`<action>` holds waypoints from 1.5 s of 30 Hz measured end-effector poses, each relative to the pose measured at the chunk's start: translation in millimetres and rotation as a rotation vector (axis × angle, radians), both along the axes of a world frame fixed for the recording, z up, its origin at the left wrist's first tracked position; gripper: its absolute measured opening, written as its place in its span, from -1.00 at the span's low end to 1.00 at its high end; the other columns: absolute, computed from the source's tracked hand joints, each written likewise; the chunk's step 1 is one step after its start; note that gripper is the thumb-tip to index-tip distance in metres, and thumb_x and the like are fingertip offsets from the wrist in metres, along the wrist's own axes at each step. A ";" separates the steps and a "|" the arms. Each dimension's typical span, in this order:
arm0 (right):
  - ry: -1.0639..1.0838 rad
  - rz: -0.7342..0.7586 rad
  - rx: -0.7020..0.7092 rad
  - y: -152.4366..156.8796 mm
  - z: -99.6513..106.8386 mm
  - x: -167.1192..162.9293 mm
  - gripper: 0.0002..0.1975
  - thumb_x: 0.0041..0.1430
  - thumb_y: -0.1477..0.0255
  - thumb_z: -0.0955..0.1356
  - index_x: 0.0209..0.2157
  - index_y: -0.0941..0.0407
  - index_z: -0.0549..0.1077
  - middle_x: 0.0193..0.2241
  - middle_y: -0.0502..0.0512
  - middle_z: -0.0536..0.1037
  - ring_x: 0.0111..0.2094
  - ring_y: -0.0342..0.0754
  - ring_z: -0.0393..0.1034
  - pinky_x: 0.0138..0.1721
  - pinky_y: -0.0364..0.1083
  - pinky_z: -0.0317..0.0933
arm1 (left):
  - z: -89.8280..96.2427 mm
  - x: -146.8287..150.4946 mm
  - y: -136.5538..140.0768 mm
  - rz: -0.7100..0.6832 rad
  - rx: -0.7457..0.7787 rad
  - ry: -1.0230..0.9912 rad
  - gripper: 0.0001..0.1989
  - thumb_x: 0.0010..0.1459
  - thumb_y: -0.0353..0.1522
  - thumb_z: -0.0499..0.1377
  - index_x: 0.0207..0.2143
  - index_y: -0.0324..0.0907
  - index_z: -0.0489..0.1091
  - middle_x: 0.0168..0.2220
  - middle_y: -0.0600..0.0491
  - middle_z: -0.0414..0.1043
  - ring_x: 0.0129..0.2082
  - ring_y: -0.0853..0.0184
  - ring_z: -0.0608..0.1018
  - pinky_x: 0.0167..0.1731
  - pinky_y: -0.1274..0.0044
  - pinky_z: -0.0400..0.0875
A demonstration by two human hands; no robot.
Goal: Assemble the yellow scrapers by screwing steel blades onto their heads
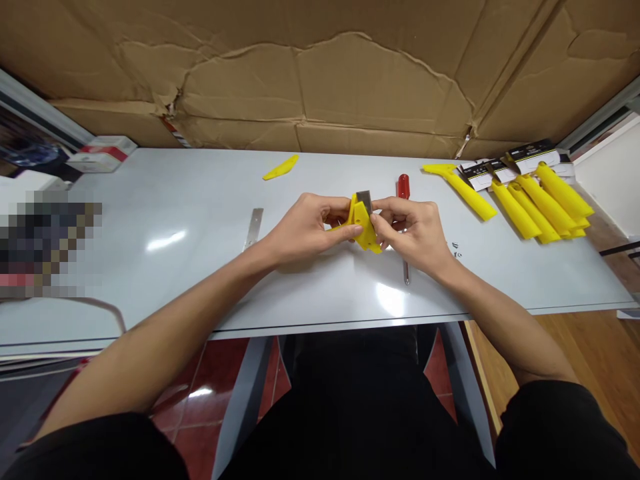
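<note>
At the middle of the table, my left hand [320,223] is closed round a yellow plastic scraper handle [367,227], its thumb lying along the near side. A flat grey metal blade [365,200] stands up against the yellow plastic. From the other side my right hand [413,230] pinches the blade's edge where it meets the plastic; its fingertips are partly hidden. Below and behind the right hand lies a screwdriver [403,187] with a red handle, its shaft partly covered. Several small screws [455,250] rest just right of that hand.
A loose metal strip [255,225] lies left of my hands, and a yellow plastic piece [281,167] farther back. At the right are a yellow scraper [470,192] and several more yellow scrapers [525,207] with black-and-white cards. A white-and-red box [103,153] stands back left, before cardboard [325,87].
</note>
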State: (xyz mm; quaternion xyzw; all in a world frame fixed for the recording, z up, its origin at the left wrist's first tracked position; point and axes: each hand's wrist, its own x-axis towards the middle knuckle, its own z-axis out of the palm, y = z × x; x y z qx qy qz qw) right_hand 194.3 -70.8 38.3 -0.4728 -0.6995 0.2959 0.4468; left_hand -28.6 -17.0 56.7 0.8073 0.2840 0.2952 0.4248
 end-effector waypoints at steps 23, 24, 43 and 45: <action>-0.003 -0.046 -0.040 -0.8 0.8 -0.6 -0.59 0.34 0.08 0.42 -0.18 0.19 0.55 -0.52 -0.05 0.48 -0.53 -0.36 0.26 -0.40 -0.27 0.20 | -7.7 -4.9 2.1 -0.061 -0.069 -0.075 -0.51 0.29 -0.15 0.42 0.13 -0.02 0.32 -0.19 0.07 0.63 -0.25 0.30 0.74 -0.23 0.46 0.65; -0.004 -0.041 -0.038 -0.9 0.9 -0.7 -0.58 0.34 0.07 0.43 -0.18 0.20 0.54 -0.49 -0.04 0.50 -0.51 -0.35 0.29 -0.40 -0.27 0.21 | -8.6 -4.7 2.3 -0.083 -0.034 -0.071 -0.55 0.32 -0.17 0.39 0.13 -0.02 0.32 -0.19 0.07 0.63 -0.23 0.30 0.73 -0.21 0.46 0.65; -0.071 0.007 0.031 13.1 -11.3 -15.1 -0.55 0.47 0.11 0.31 -0.16 0.25 0.51 -0.44 -0.01 0.51 -0.44 -0.38 0.34 -0.32 -0.28 0.21 | -3.6 0.6 1.7 0.073 -0.060 0.019 -0.58 0.18 -0.06 0.48 -0.22 -0.13 0.43 -0.39 0.13 0.58 -0.37 0.34 0.65 -0.34 0.53 0.50; -0.146 0.012 0.092 11.7 -5.7 -12.6 -0.61 0.50 0.20 0.30 -0.16 0.26 0.55 -0.42 0.00 0.54 -0.42 -0.38 0.35 -0.31 -0.28 0.22 | -3.2 0.6 1.1 0.087 -0.105 0.023 -0.61 0.15 -0.10 0.48 -0.28 -0.15 0.44 -0.36 0.10 0.61 -0.33 0.30 0.68 -0.32 0.52 0.53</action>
